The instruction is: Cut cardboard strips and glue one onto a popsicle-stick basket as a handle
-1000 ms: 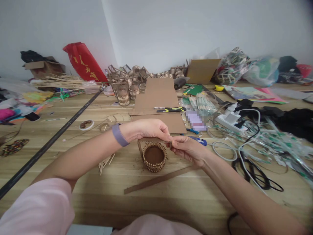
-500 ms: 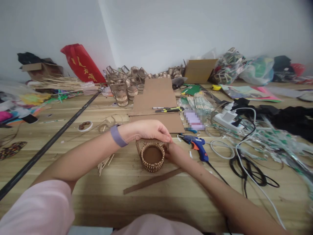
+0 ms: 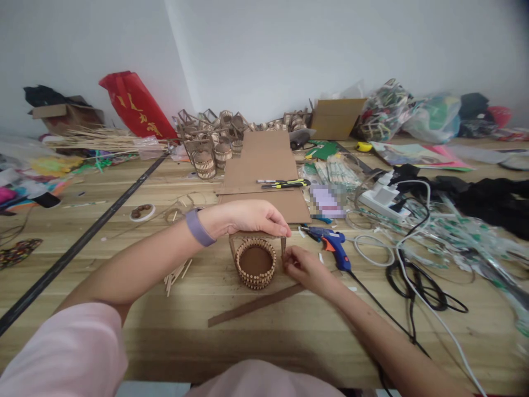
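A small round basket [image 3: 256, 264] of short sticks with a brown inside stands on the wooden table, with a cardboard frame [image 3: 283, 246] rising around its far side. My left hand [image 3: 264, 219] lies over the frame's top, its fingers closed on the right corner. Beside the frame's right upright is my right hand [image 3: 298, 266], fingers curled against it; the fingertips are partly hidden. A brown cardboard strip [image 3: 252, 306] lies nearer to me. To the right is a blue glue gun [image 3: 336, 248].
Cardboard sheets [image 3: 264, 160] with cutters [image 3: 285, 183] on them lie beyond my hands. Several finished baskets [image 3: 204, 164] stand at the back. Loose sticks [image 3: 176, 275] are left of the basket. A power strip [image 3: 382, 196] and cables [image 3: 421, 286] lie at the right.
My right hand has moved down and slightly toward me, away from my left fingertips, along the frame's right upright. The left hand has stayed nearly in place.
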Tool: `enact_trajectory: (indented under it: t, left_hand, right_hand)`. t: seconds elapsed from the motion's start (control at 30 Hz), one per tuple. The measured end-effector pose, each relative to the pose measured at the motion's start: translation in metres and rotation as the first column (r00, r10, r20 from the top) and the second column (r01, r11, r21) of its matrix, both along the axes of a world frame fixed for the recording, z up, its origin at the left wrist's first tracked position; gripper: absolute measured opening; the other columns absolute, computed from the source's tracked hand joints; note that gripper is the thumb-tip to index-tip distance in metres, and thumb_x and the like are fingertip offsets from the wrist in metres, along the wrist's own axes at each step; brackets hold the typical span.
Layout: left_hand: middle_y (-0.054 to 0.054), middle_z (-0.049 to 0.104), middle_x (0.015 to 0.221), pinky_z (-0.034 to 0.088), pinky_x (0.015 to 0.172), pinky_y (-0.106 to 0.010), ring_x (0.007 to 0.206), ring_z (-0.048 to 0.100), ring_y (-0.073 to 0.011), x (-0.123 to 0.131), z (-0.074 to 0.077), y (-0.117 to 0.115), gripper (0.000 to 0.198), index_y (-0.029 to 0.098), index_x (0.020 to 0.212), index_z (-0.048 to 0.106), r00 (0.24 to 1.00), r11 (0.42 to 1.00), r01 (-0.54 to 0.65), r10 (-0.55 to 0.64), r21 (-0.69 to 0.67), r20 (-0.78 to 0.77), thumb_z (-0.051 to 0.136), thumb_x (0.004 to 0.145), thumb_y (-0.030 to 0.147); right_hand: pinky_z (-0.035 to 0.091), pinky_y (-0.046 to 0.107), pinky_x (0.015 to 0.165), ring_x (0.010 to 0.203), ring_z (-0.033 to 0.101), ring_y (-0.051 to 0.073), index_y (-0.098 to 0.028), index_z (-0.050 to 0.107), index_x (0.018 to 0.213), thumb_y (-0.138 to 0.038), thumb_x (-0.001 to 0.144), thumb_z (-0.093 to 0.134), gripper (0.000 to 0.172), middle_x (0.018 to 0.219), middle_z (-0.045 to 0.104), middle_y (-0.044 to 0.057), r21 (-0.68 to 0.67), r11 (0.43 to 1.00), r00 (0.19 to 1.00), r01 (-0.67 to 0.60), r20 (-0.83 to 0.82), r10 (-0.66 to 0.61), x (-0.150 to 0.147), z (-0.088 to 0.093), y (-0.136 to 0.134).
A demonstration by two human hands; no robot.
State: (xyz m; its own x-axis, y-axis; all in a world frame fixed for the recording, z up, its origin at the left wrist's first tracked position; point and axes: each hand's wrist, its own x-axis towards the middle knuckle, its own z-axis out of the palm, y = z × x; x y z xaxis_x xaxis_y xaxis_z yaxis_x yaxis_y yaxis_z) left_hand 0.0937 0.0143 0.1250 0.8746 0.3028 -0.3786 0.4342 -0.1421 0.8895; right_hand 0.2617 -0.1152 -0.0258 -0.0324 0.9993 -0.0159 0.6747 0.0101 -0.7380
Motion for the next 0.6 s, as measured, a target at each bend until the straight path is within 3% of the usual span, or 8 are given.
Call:
enact_trajectory:
  t: [0.27, 0.6]
  left_hand:
    - [0.000, 0.075, 0.081, 0.048, 0.079, -0.023, 0.072, 0.062, -0.0096, 0.001, 0.003, -0.004, 0.005, 0.017, 0.081, 0.077, 1.000, 1.000, -0.022, 0.021, -0.016, -0.021, 0.072, 0.082, 0.018]
    - [0.001, 0.074, 0.078, 0.047, 0.075, -0.021, 0.071, 0.061, -0.0092, -0.002, 0.003, -0.003, 0.003, 0.018, 0.080, 0.077, 1.000, 0.997, -0.027, 0.027, -0.074, 0.006, 0.076, 0.077, 0.018]
  right_hand:
    - [0.037, 0.025, 0.059, 0.064, 0.050, 0.014, -0.022, 0.049, 0.084, -0.017, 0.079, 0.051, 0.007, 0.072, 0.056, -0.003, 0.037, 0.998, 0.988, -0.043, -0.144, 0.048, -0.017, -0.020, -0.006]
    - [0.039, 0.027, 0.062, 0.066, 0.051, 0.015, -0.022, 0.047, 0.089, -0.018, 0.080, 0.051, 0.011, 0.074, 0.055, -0.002, 0.059, 0.997, 0.989, -0.043, -0.137, 0.051, -0.014, -0.029, -0.009]
